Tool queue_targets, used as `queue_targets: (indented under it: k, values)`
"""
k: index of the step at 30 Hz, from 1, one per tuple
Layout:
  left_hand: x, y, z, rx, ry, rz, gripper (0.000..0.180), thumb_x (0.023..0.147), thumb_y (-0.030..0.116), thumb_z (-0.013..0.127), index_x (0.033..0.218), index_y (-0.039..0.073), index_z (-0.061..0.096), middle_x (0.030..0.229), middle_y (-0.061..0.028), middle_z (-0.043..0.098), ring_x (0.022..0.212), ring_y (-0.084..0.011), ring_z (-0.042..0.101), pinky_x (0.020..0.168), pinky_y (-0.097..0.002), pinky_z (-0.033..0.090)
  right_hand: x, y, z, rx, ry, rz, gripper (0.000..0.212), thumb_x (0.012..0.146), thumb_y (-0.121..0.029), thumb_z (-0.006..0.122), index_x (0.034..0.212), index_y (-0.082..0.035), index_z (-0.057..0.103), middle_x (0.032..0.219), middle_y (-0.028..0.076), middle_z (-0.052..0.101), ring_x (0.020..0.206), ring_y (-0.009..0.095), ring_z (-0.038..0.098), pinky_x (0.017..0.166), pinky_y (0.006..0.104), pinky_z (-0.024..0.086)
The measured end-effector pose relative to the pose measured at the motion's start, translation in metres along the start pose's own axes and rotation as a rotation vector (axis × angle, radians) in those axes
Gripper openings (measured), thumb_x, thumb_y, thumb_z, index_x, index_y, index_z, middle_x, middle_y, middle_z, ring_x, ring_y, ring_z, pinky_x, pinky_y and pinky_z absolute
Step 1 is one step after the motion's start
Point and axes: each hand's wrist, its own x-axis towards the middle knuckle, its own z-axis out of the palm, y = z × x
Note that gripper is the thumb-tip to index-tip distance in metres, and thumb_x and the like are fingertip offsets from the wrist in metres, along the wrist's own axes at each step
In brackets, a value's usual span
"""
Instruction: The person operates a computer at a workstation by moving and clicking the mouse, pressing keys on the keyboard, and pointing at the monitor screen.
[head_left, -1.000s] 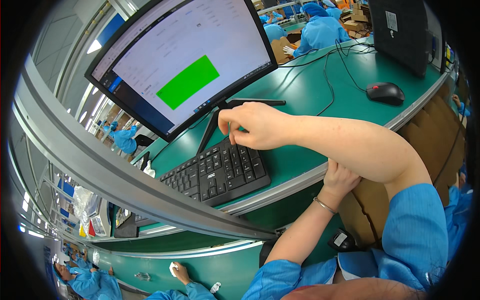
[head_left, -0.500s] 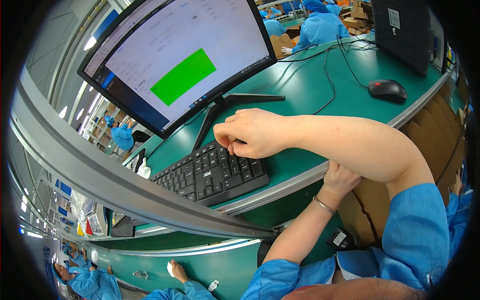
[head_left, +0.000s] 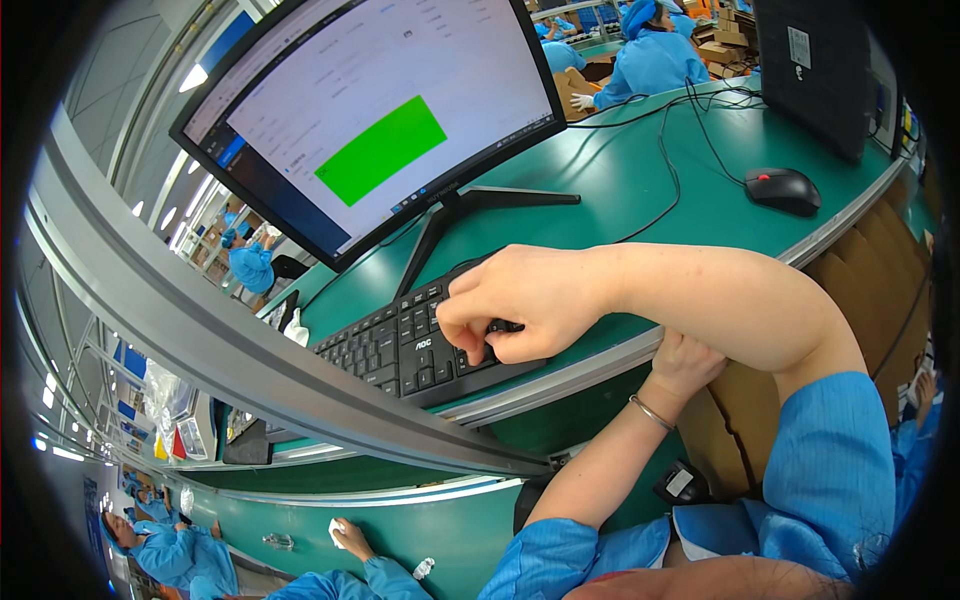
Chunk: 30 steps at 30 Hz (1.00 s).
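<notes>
My right hand (head_left: 535, 300) hovers low over the number-pad end of a black keyboard (head_left: 372, 352), its fingertips at or just above the keys. The fingers are bent, with a gap between thumb and forefinger and nothing held. Under my right forearm is my left hand (head_left: 686, 362), a metal bracelet (head_left: 650, 412) on its wrist. Its fingers are curled in by the table edge, against or close to the forearm; what they hold, if anything, is hidden. Beyond the keyboard stands a monitor (head_left: 290, 125) with a green block on its screen.
A black mouse (head_left: 784, 191) lies right on the green table (head_left: 610, 165), with cables behind it. A black upright casing (head_left: 815, 75) stands at the far right. A grey metal beam (head_left: 270, 360) crosses in front of the keyboard. Below, a co-worker's hand (head_left: 352, 540) holds something white.
My right hand has come down and slightly right over the keys, and its thumb and forefinger have parted. The view has shifted a little; my left hand stays under the forearm.
</notes>
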Motion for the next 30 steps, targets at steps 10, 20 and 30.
queue_targets:
  k: [10, 20, 30]
  values:
    - [0.000, 0.000, 0.001, 0.017, 0.034, 0.012, 0.034, 0.085, 0.026, 0.061, 0.116, 0.017, 0.071, 0.123, -0.0028, 0.067, 0.113, -0.0213, 0.062, 0.097, -0.0429, 0.047, -0.001, 0.003, 0.001, -0.027, 0.139, -0.077, 0.015, 0.074, -0.002, 0.053, 0.087, -0.009, 0.057, 0.084, 0.003, 0.066, 0.081, 0.022, 0.064, 0.069, 0.0365, 0.050]
    - [0.004, -0.002, -0.005, 0.005, 0.019, 0.033, 0.035, 0.083, 0.024, 0.061, 0.115, 0.015, 0.071, 0.120, -0.0050, 0.066, 0.111, -0.0243, 0.061, 0.094, -0.0480, 0.047, -0.001, 0.003, -0.004, 0.011, 0.132, 0.012, 0.015, 0.075, -0.002, 0.052, 0.088, -0.007, 0.058, 0.081, 0.005, 0.070, 0.079, 0.024, 0.067, 0.069, 0.0367, 0.051]
    - [0.009, 0.000, -0.006, 0.057, 0.017, 0.011, 0.034, 0.083, 0.024, 0.060, 0.113, 0.010, 0.069, 0.118, -0.0096, 0.064, 0.110, -0.0290, 0.059, 0.093, -0.0516, 0.046, -0.001, 0.021, -0.021, -0.267, 0.236, 0.262, 0.017, 0.073, 0.003, 0.047, 0.086, -0.005, 0.054, 0.081, 0.006, 0.072, 0.085, 0.027, 0.067, 0.076, 0.0393, 0.050]
